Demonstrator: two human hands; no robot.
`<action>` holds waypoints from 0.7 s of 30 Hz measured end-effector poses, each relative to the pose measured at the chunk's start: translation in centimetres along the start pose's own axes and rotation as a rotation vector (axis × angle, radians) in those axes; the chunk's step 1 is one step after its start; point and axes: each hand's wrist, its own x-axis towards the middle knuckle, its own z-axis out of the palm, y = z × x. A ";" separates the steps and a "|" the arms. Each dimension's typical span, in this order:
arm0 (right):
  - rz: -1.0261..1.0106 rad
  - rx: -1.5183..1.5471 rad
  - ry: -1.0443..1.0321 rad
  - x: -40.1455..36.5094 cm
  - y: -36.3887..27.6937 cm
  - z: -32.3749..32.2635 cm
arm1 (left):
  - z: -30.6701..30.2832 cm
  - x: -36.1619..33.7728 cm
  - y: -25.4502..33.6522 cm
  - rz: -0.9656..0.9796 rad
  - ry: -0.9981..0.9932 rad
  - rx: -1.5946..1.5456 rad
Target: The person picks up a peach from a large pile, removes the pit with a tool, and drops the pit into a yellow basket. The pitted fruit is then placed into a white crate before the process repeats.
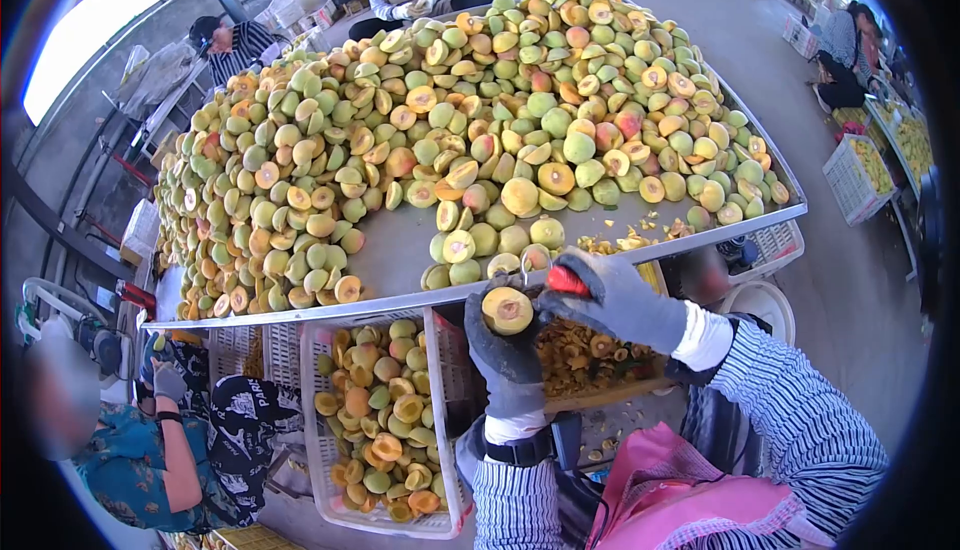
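My left hand (505, 365), in a dark grey glove, is closed around a halved peach (507, 311) whose cut face, with the brown pit area in its middle, points up. Just right of it, my gloved right hand (610, 300) grips a red-handled pitting tool (567, 281); its working end is mostly hidden near the peach. Both hands are at the front edge of a metal table (400, 240) heaped with halved peaches (540, 110). Beneath my hands, a container of pits and scraps (590, 360) shows.
A white plastic crate (318, 450) of hollowed peach halves stands below the table edge at left. Peach scraps (630, 240) lie on the tabletop. A white bucket (765, 305) is at right. A co-worker (150, 450) sits at lower left; others work behind the heap.
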 end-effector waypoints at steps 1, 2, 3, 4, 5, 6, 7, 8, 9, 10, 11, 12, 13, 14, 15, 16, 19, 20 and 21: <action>-0.039 0.016 -0.031 -1.2 1.3 0.4 | 0.4 0.1 0.4 0.016 0.019 -0.005; -0.026 0.017 -0.014 -2.1 1.1 0.6 | 0.9 0.2 0.8 0.032 0.031 -0.011; 0.064 0.027 -0.129 -2.7 0.6 0.6 | 1.6 0.1 1.3 0.139 0.033 0.130; 0.162 0.024 -0.233 -3.2 0.3 0.3 | 2.2 0.4 0.3 -0.133 0.121 -0.334; 0.176 0.028 -0.224 -3.7 0.6 0.4 | 2.3 0.6 0.3 -0.267 0.086 -0.519; 0.185 0.044 -0.219 -4.2 1.3 0.8 | 2.6 0.6 0.4 -0.408 0.056 -0.688; 0.176 0.069 -0.199 -4.5 1.9 1.1 | 3.1 0.6 0.4 -0.453 0.063 -0.799; 0.166 0.094 -0.204 -4.4 2.5 1.4 | 3.9 -0.1 0.1 -0.301 0.084 -0.638; 0.157 0.107 -0.175 -4.6 3.0 1.8 | 3.9 -0.2 0.1 -0.263 0.059 -0.555; 0.152 0.108 -0.142 -4.8 3.4 1.8 | 4.1 -0.2 -0.1 -0.227 0.027 -0.483; 0.114 0.099 -0.140 -4.8 3.7 1.8 | 4.1 -0.3 -0.6 -0.213 -0.001 -0.459; 0.118 0.111 -0.146 -4.9 3.8 1.8 | 4.1 -0.3 -0.6 -0.219 0.005 -0.448; 0.152 0.081 -0.181 -5.0 3.4 1.4 | 4.3 -0.1 -0.4 -0.314 0.054 -0.580; 0.185 0.048 -0.215 -5.0 3.3 1.3 | 4.5 0.0 -0.3 -0.407 0.104 -0.714; 0.198 0.019 -0.248 -5.1 3.4 1.5 | 4.8 -0.1 -0.3 -0.365 0.129 -0.636; 0.201 0.024 -0.254 -5.1 3.6 1.7 | 4.9 -0.2 -0.1 -0.369 0.134 -0.632; 0.191 0.137 -0.283 -5.2 3.8 2.1 | 4.2 -0.3 0.2 -0.334 0.058 -0.605; 0.178 0.251 -0.294 -5.2 3.7 2.0 | 4.1 -0.2 -0.1 -0.333 0.061 -0.605; 0.165 0.365 -0.306 -5.2 3.6 2.0 | 4.0 -0.2 -0.4 -0.231 0.050 -0.490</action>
